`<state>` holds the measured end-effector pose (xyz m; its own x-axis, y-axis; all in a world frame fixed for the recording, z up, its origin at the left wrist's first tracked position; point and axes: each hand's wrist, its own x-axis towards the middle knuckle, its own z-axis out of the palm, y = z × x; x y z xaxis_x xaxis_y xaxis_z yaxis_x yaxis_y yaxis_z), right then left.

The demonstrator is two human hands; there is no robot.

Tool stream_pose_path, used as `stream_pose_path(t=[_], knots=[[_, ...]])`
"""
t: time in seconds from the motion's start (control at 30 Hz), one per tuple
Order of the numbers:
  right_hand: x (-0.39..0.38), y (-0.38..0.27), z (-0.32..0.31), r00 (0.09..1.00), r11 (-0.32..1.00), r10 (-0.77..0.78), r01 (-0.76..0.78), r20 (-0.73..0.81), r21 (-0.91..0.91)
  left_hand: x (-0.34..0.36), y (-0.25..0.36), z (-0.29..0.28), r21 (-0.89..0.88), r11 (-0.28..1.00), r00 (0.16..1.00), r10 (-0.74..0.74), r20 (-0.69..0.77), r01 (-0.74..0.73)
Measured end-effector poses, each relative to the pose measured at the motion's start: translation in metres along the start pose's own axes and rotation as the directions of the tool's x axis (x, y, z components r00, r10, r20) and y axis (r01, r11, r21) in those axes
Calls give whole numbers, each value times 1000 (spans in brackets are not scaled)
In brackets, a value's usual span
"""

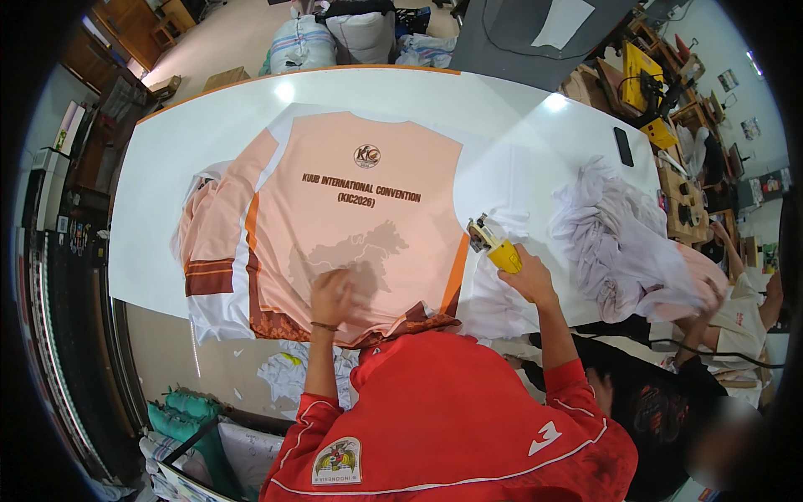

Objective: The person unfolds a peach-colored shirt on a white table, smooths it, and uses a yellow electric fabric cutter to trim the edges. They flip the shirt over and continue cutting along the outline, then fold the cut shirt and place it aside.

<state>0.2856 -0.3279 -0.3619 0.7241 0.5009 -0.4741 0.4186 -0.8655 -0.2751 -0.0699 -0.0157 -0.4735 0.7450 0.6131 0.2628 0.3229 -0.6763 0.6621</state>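
Observation:
A peach shirt panel (351,243) with dark printed lettering, a grey map print, orange side stripes and a patterned hem lies on the white table (142,243). My left hand (333,293) rests on its lower middle, fingers loosely bent and apart. Just off the panel's right edge, my right hand (529,280) grips a small yellow-handled cutting tool (504,255) with a metal head, above white cloth (498,309). A folded peach sleeve with brown bands (209,234) lies at the panel's left.
Crumpled white fabric (602,234) covers the table's right side, below a phone (623,145). Co-workers (652,393) are at the right, one in black. Sacks (305,46) stand beyond the table, yellow equipment (636,79) at back right, scraps (297,368) lie below the near edge.

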Motion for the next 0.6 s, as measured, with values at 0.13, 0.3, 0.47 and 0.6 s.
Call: stream_pose_path(t=[0.13, 0.3, 0.47, 0.6], knots=[[3, -5, 0, 1000, 1000, 15, -15, 7, 4, -2, -35, -39, 80, 984, 971, -140, -196, 158], [4, -18, 3, 999, 998, 40, -40, -18, 46, -19, -69, -55, 208, 956, 939, -135, -316, 207], [11, -25, 15, 998, 991, 57, -53, -33, 119, -32, -78, -42, 315, 931, 956, -95, -277, 184], [15, -39, 20, 995, 988, 92, -86, -47, 125, -33, -82, -38, 335, 917, 951, -120, -284, 215]])
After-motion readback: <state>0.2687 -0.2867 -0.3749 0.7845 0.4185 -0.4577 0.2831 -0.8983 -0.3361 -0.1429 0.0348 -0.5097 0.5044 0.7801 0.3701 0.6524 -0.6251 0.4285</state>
